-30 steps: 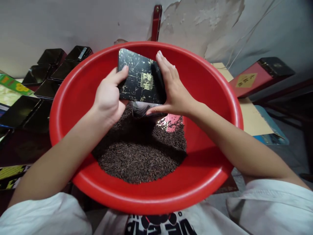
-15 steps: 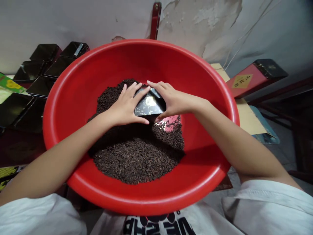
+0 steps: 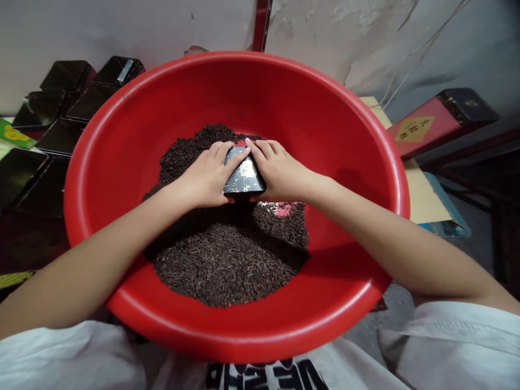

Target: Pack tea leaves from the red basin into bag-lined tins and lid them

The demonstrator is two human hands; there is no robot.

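Observation:
Inside a big red plastic basin [image 3: 353, 162] lies a heap of dark, dry tea leaves [image 3: 227, 260]. Over its middle I hold a black tin lid [image 3: 244, 176] with a worn gold label. My left hand [image 3: 207, 176] grips its left side, thumb over the top. My right hand [image 3: 280, 172] closes round the right side. What is under the lid is hidden by the hands and shadow. Just right of it, a pink patch [image 3: 283, 209] of something shows among the leaves.
Several dark open tins [image 3: 38, 111] stand packed together left of the basin. On the right, a red tea tin [image 3: 422, 130] with a black lid leans over a cardboard piece [image 3: 426, 200]. A peeling wall [image 3: 325, 32] rises behind.
My right hand's fingers have closed in on the lid, and the lid sits more level between both hands. The view has shifted slightly, and less of the pink patch shows.

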